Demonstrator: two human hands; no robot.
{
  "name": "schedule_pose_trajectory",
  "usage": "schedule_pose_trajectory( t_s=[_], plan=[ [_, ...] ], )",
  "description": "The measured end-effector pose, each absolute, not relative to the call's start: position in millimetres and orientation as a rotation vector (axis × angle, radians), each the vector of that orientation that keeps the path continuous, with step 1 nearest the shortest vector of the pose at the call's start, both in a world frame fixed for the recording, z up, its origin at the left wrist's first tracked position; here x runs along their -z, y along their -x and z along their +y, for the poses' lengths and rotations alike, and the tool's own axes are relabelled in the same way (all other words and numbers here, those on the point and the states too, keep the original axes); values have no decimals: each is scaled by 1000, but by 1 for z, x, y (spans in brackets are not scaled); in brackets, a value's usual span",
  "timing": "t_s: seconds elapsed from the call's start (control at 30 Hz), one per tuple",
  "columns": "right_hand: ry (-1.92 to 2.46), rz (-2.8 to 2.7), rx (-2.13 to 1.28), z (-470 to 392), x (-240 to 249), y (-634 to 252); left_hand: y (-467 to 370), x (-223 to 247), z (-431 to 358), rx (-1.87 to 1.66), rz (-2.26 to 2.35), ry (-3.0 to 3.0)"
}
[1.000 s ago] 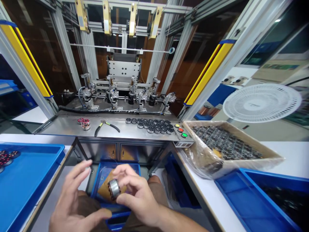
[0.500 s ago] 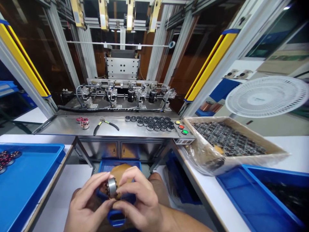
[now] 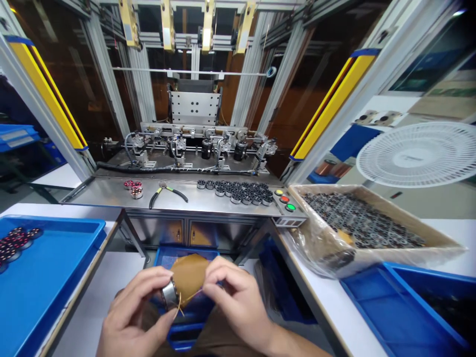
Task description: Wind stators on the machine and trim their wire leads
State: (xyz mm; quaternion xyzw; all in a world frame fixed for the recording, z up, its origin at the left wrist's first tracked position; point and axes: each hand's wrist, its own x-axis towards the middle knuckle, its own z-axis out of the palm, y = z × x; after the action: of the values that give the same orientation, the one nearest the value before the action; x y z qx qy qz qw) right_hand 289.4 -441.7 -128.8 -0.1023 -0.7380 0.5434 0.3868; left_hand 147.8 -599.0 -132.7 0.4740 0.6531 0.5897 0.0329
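Clock directions are read from the metal ring (image 3: 170,294), which is held low in the view, left of centre. The left hand (image 3: 136,310), at eight o'clock, grasps the ring between thumb and fingertips. The right hand (image 3: 238,297), at three o'clock, has thumb and forefinger pinched together; thin wire (image 3: 180,305) runs from the ring toward them and appears gripped there, though the strand is very fine. A brown sheet (image 3: 189,272) lies beyond, between one and two o'clock. Pliers (image 3: 177,193) rest at twelve o'clock on a metal ledge (image 3: 193,204).
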Motion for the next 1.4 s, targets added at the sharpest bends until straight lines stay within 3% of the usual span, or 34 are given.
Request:
schedule_pose_trajectory(
  t_s=[0.27, 0.5, 0.57, 0.7, 0.8, 1.03, 1.1, 1.23, 1.4],
  plan=[
    [-369, -2106, -1069, -431, 100, -281, -135, 124, -603, -1436, 2102, -2104],
    [321, -1853, -1824, -437, 118, -273, -135, 121, -615, -1482, 1983, -2010],
    [298, -1888, -1640, -434, 111, -277, -133, 121, -617, -1520, 2038, -1965],
    [-224, -2159, -918, -441, 85, -280, -130, 127, -618, -1542, 2105, -1940],
    [-381, -2432, -528, -450, 75, -275, -127, 129, -616, -1515, 2123, -2008],
    [-621, -2611, -423, -434, 73, -269, -116, 131, -637, -1481, 2047, -1966],
    [-521, -2628, -451, -417, 72, -255, -112, 134, -646, -1598, 2034, -1827],
    [282, -2714, -584, -387, 75, -181, -111, 142, -651, -1856, 2114, -1470],
    [825, -2685, -558, -376, 93, -77, -122, 147, -638, -2101, 2140, -1164]
  ],
)
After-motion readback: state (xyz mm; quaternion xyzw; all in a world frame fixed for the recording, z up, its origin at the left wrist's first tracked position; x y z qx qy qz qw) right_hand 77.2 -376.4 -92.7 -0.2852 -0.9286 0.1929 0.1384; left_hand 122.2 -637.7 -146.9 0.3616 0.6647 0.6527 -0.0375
